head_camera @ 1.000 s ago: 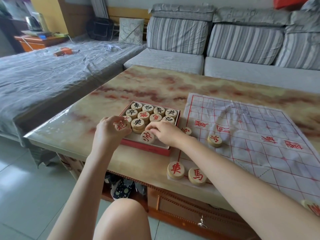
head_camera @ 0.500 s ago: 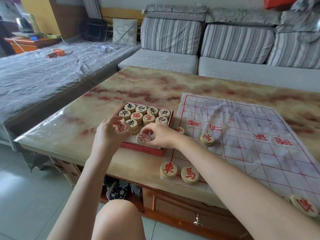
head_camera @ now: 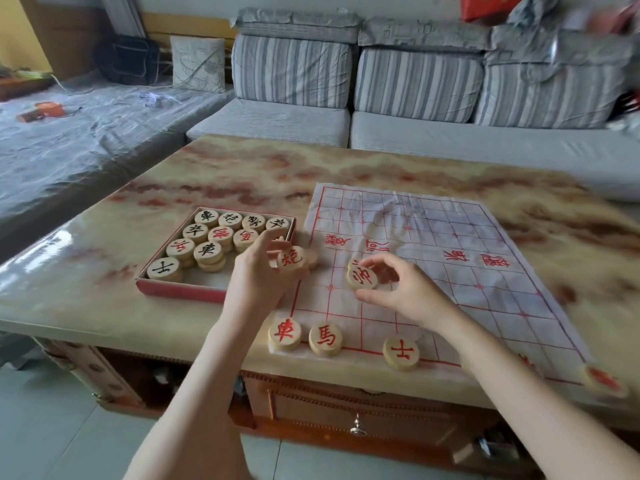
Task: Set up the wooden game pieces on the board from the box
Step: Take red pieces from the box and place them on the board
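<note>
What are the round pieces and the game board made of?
The round pieces look like pale, smooth wood: tan discs with painted characters. The board seems to be a thin sheet of paper or plastic, since it shows fold creases and wrinkles.
</note>
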The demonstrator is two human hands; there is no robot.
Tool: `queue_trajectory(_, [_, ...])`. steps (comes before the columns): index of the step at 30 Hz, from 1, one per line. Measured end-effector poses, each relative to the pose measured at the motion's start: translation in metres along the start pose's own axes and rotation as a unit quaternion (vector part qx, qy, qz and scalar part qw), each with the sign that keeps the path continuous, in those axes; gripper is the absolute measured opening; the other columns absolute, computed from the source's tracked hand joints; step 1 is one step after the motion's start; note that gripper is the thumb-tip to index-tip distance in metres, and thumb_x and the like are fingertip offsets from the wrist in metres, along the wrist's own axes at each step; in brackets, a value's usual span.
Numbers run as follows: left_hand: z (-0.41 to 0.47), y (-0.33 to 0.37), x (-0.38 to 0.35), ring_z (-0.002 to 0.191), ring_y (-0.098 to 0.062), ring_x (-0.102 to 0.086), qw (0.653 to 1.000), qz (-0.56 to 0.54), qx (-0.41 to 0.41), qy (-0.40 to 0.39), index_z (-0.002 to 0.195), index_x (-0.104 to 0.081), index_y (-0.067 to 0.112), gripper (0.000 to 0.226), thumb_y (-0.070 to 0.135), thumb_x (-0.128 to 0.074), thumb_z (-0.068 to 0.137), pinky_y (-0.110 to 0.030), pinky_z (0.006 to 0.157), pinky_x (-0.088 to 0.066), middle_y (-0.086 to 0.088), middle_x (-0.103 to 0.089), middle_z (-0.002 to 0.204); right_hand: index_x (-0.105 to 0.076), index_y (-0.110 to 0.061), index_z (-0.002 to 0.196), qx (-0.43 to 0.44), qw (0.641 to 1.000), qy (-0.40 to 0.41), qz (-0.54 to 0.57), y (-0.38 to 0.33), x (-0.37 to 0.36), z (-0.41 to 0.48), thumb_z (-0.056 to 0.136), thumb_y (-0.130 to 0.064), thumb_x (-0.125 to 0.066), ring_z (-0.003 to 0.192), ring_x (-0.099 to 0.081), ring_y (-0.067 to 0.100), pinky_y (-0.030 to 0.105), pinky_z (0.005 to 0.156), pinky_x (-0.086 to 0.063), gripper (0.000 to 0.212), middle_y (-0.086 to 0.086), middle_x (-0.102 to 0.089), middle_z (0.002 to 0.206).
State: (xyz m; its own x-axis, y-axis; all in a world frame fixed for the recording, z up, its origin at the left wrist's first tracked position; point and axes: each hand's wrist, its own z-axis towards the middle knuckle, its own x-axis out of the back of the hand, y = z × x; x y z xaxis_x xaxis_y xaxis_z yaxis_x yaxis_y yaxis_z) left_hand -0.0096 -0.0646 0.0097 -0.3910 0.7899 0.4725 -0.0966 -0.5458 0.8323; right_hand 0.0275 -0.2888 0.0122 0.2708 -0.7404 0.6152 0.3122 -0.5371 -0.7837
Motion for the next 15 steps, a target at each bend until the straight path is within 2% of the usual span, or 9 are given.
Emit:
queue_trajectory(5, [-0.002,0.009,-0.031,0.094,-0.013,-0.062,0.997,0.012,0.001,-0.071,0.117,-0.056,0.024,0.06,0.023,-0.082,0.064,-0.034,0.087,-0.052,0.006,-0.066,0.105,-0.059,-0.034,0.106,-0.041,0.997,0.063,-0.017,0.024,0.047,-0.036,0.071,-0.036,-0.076,0.096,-0.056,0.006,0.022,0.084,-0.043,0.039,-0.017,-0.061,0.104])
queue_trajectory(12, [-0.001,0.007,-0.054,0.099,-0.017,-0.061,0.989,0.109,-0.011,-0.104,0.116,-0.056,0.026,0.058,0.027,-0.08,0.064,-0.037,0.087,-0.052,0.004,-0.067,0.109,-0.06,-0.038,0.104,-0.058,0.995,0.075,-0.02,0.04,0.063,-0.073,0.07,-0.031,-0.078,0.098,-0.053,-0.004,0.017,0.084,-0.038,0.039,-0.02,-0.061,0.101])
queue_trajectory(15, [0.002,0.006,-0.06,0.102,-0.019,-0.058,0.98,0.166,-0.026,-0.106,0.118,-0.057,0.022,0.052,0.028,-0.075,0.069,-0.027,0.082,-0.047,0.002,-0.066,0.111,-0.059,-0.037,0.107,-0.051,0.996,0.067,-0.041,0.045,0.061,-0.08,0.07,-0.034,-0.077,0.101,-0.052,-0.003,0.014,0.085,-0.037,0.041,-0.019,-0.06,0.105])
